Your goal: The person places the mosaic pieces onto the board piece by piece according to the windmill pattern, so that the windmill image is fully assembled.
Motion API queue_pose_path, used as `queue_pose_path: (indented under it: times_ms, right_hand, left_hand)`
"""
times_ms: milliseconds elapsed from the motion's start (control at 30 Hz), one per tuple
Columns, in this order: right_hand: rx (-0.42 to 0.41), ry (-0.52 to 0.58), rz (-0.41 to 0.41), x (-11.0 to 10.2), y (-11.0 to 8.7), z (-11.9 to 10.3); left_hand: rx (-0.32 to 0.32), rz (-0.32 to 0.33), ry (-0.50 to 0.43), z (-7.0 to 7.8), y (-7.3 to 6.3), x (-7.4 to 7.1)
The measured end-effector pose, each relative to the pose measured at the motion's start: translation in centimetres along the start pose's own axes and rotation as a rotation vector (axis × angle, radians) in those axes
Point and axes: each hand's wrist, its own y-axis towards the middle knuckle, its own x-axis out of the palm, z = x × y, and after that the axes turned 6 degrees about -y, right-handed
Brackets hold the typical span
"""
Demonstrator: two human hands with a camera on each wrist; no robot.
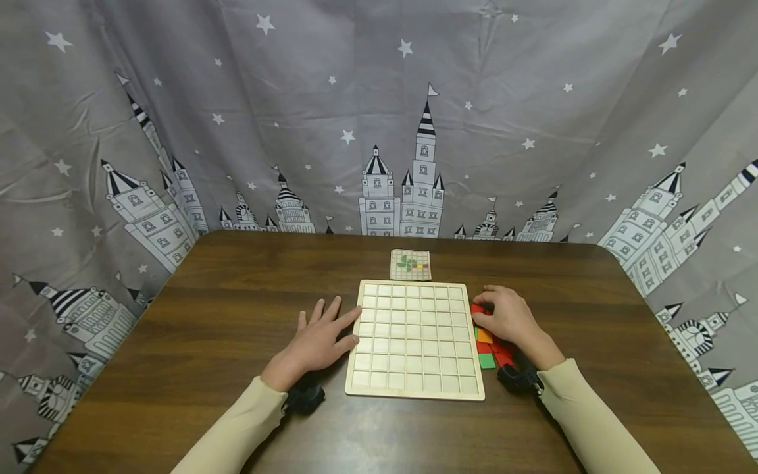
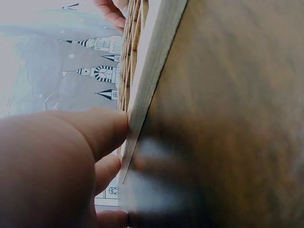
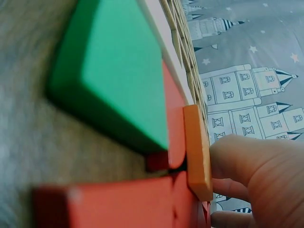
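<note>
A pale wooden board [image 1: 414, 339] with a grid of square recesses lies flat on the table. My left hand [image 1: 316, 339] rests at its left side, fingers spread, with the thumb and index finger touching the rim. Just off the board's right edge, my right hand [image 1: 512, 316] reaches over a pile of coloured tiles, its thumb and fingers bent around a red tile [image 1: 477, 308]. Whether they pinch it is unclear. Nearer the wrist are an orange tile [image 3: 197, 152], a green tile [image 3: 118, 71] and more red tiles [image 1: 503, 355]. The hand covers part of the pile.
A small pattern card [image 1: 410, 264] with a gridded green, yellow and dark design lies beyond the board's far edge. The brown wooden table [image 1: 254, 276] extends around everything. Behind it hangs a grey curtain [image 1: 379, 79] printed with castles and stars.
</note>
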Motion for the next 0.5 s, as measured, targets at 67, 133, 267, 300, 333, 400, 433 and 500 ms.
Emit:
queue_pose_path:
  times_ms: [67, 133, 267, 300, 333, 400, 433, 500]
  right_hand:
    - [-0.008, 0.003, 0.005, 0.03, 0.01, 0.05]
    - [-0.016, 0.006, 0.01, 0.05, 0.01, 0.1]
    - [-0.035, 0.02, 0.014, 0.08, -0.01, 0.14]
    - [-0.042, 0.024, 0.018, 0.08, -0.03, 0.12]
    - [-0.049, 0.028, 0.024, 0.09, -0.04, 0.12]
    - [-0.063, 0.033, 0.039, 0.1, -0.07, 0.11]
    - [-0.068, 0.032, 0.047, 0.11, -0.07, 0.12]
    - [-0.078, 0.027, 0.062, 0.09, -0.06, 0.09]
  left_hand:
    - [0.0, 0.001, 0.002, 0.02, 0.02, 0.0]
    - [0.0, 0.002, 0.001, 0.03, 0.03, 0.0]
    - [0.001, 0.003, -0.001, 0.04, 0.02, 0.02]
    - [0.001, 0.003, -0.001, 0.02, 0.02, 0.04]
    - [0.002, 0.003, 0.0, 0.02, 0.01, 0.05]
    - [0.002, 0.004, 0.001, 0.02, 0.01, 0.06]
    - [0.002, 0.004, 0.001, 0.03, 0.0, 0.06]
    - [0.0, 0.005, 0.0, 0.05, 0.01, 0.05]
